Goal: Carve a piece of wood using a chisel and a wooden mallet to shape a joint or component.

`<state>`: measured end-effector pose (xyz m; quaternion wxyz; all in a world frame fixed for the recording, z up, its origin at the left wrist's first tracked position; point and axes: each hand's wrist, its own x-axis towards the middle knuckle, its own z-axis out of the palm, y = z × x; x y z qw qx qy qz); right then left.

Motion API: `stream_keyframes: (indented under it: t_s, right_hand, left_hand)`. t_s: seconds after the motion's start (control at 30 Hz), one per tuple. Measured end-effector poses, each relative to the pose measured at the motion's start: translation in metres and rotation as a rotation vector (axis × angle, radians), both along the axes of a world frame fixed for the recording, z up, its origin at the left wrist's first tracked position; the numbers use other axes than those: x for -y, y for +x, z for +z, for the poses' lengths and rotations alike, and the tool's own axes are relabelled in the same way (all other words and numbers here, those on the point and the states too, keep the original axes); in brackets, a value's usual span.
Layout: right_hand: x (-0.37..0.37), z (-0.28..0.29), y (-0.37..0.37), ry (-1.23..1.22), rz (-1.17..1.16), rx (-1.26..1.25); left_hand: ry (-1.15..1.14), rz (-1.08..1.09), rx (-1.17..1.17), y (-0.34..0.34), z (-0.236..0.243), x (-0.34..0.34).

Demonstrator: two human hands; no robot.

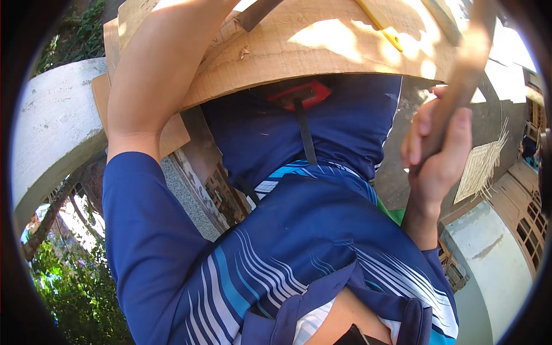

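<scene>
My right hand (440, 146) is closed around a wooden stick-like handle (457, 86), raised at the right beside the board. The handle is smeared by motion and its far end runs out past the top edge, so I cannot make out the whole tool. My left forearm (152, 75) reaches up over the left side of the wooden board (276, 60); the left hand itself lies beyond the top edge. Near that arm a dark, flat tool piece (259, 12) slants across the board, cut off at the top. A small wood chip (244, 53) lies on the surface.
A yellow strip-shaped tool (382, 26) and a grey bar (443, 20) rest on the board's right part. A red-framed object (307, 95) shows under its near edge, over my lap. White curved concrete (57, 115) stands left; a frayed woven mat piece (480, 167) lies right.
</scene>
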<state>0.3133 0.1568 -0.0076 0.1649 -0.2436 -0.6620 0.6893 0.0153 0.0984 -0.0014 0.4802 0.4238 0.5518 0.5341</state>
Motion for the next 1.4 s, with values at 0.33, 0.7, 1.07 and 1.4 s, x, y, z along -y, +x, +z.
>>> stream_keyframes:
  t_s: [0.33, 0.7, 1.07, 1.4]
  right_hand:
    - [0.027, -0.022, -0.006, -0.252, -0.188, -0.174]
    - [0.032, -0.025, 0.004, -0.216, -0.066, -0.128]
    - [0.048, -0.039, 0.0, -0.271, -0.086, -0.198]
    - [0.034, -0.041, 0.011, -0.291, 0.015, -0.205]
  left_hand:
    - [0.063, -0.116, 0.168, 0.012, 0.008, 0.004]
    - [0.049, -0.229, 0.112, 0.025, 0.009, 0.006]
    - [0.019, -0.268, 0.05, 0.035, 0.014, 0.006]
    - [-0.249, -0.62, -0.169, 0.044, 0.047, 0.007]
